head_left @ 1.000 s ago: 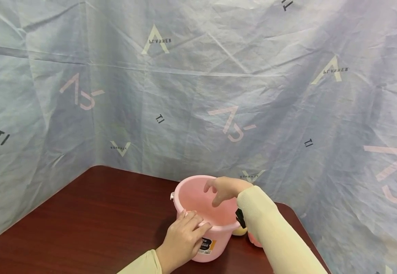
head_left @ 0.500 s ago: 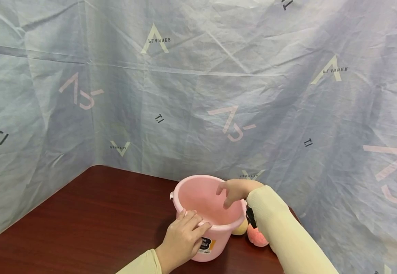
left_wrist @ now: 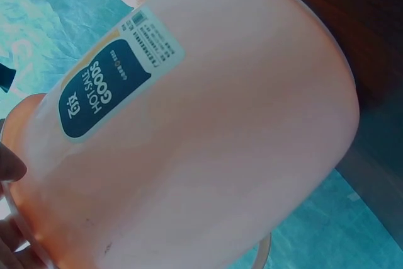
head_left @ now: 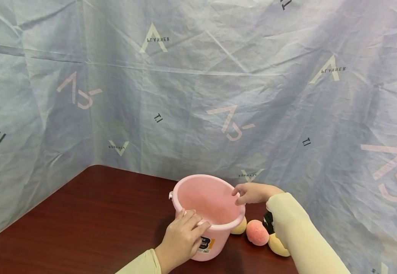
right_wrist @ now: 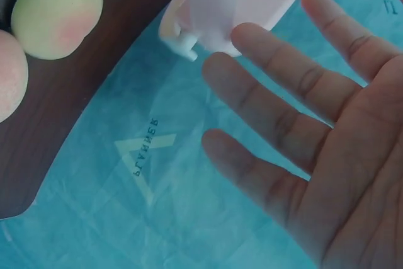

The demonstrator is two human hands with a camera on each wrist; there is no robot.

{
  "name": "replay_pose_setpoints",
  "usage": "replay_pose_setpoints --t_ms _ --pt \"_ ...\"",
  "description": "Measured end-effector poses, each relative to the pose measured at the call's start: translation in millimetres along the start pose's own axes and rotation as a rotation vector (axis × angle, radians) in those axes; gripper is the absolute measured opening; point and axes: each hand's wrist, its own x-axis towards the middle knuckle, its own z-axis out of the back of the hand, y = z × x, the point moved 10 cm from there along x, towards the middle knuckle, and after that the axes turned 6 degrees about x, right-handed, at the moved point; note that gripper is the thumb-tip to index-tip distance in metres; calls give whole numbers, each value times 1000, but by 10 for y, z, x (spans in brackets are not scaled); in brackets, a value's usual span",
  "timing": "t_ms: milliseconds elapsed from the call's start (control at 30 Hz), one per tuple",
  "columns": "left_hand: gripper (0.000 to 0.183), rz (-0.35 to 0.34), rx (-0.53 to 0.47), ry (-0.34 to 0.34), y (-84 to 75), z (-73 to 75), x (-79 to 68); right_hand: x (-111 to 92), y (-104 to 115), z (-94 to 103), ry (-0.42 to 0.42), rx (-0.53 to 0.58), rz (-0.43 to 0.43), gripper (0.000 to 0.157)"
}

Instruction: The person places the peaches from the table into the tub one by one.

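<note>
A pink plastic bucket [head_left: 207,239] with a dark label stands upright on the table. My left hand [head_left: 183,238] grips its near rim, fingers bent over the edge; in the left wrist view the bucket's side [left_wrist: 208,124] fills most of the picture. At the right rim is my right hand [head_left: 254,193], fingers loosely spread and holding nothing, as the right wrist view of the palm and fingers [right_wrist: 271,111] shows. Right of the bucket lie a yellow peach [head_left: 238,227], a pinkish-red one and another yellow one, the last partly hidden by the right sleeve.
The dark red-brown table [head_left: 92,224] stretches left of the bucket. A grey printed cloth [head_left: 185,95] hangs behind it and along the sides. The bucket's white handle joint [right_wrist: 182,39] sticks out near the right fingers.
My right hand has moved right, from over the bucket's mouth to its right rim. The peaches beside the bucket have come into fuller view. The left hand and bucket stay put.
</note>
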Motion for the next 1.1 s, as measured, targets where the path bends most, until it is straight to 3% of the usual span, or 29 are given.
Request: replay_pose_setpoints --t_ms 400,767,1000,1100 --pt "33 -4 16 -8 -18 -39 -27 -119 -260 -10 16 78 -32 37" --pt "32 16 0 25 -35 -43 -44 -182 -530 -103 9 130 -48 36" --pt "32 -38 37 -76 -67 10 -37 -225 -706 -129 -34 126 -52 34" --pt "33 -36 34 -56 -56 -7 -25 -233 -753 -124 -57 93 -67 33"
